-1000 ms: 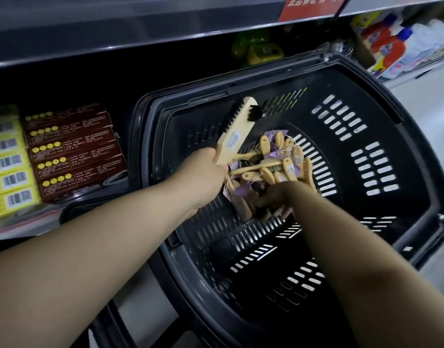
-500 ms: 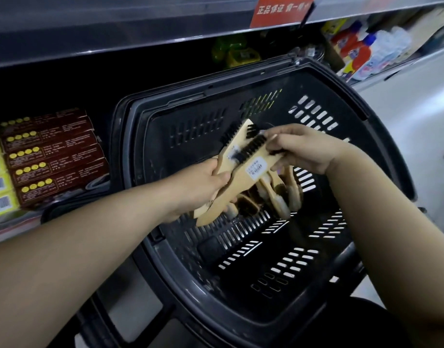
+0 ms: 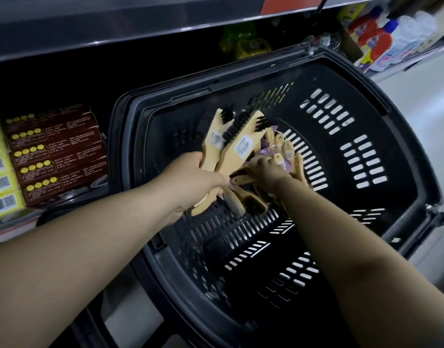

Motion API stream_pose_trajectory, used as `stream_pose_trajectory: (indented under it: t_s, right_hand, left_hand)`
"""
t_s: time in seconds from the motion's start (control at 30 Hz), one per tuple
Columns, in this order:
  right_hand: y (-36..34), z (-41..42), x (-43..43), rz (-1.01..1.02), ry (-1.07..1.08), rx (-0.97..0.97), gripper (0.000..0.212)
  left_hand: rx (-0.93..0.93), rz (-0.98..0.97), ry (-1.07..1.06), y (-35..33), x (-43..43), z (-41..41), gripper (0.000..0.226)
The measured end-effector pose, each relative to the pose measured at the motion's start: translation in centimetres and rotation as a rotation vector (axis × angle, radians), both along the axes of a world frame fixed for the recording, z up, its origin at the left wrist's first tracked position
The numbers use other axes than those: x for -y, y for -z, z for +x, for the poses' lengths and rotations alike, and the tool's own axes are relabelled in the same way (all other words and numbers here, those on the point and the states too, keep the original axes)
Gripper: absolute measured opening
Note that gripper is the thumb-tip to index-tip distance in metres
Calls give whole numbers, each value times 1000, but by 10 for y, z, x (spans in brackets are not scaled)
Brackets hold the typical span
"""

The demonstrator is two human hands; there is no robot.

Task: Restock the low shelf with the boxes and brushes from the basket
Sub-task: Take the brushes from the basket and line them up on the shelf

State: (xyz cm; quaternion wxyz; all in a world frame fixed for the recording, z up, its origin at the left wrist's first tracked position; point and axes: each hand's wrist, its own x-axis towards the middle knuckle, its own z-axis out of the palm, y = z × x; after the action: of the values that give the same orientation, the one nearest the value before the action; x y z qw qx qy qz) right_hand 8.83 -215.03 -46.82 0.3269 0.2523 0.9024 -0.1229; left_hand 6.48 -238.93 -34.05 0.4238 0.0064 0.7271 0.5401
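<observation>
We hold two brushes (image 3: 231,144) by their handles in our clenched left hand (image 3: 198,177), bristles up, over the basket (image 3: 366,222). Our right hand (image 3: 267,170) reaches into the brush pile (image 3: 283,151) there, fingers curled; whether they grip we cannot tell. Boxes (image 3: 57,154) sit on the low shelf at left.

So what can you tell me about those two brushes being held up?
The two brushes have pale wooden bodies with short black bristles along one edge and a small white barcode sticker on each flat side. The left hand grips both handles together, heads tilted up and away, above the black basket. The right hand reaches into the pile of wooden brushes just beside them.
</observation>
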Motion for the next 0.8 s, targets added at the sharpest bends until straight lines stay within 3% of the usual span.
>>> stream_pose_trajectory:
  t_s: [0.17,0.27,0.37,0.5,0.57,0.7,0.8]
  right_hand:
    - [17,-2,1,186,-129,-115,44]
    - [10,-12,-1,126,-96,-120,33]
    - [-9,-17,-7,71,-115,-100,37]
    - [-65,-9,-13,-39,-7,-389,42]
    - [-97,-1,-13,-151,141,-520,35]
    - [-150,30,6,-550,701,-763,12]
    - [-169,60,27,-993,1049,-738,11]
  left_hand:
    - [77,31,-22,0,3,0,16]
    - [170,84,-76,-1,3,-2,12]
    - [271,149,-143,-4,2,-2,12]
    - [307,169,-166,-7,0,2,8]
    - [313,181,-195,-9,-2,6,7]
    - [376,260,-331,-12,-9,18,9]
    - [401,349,-395,-14,-13,26,11]
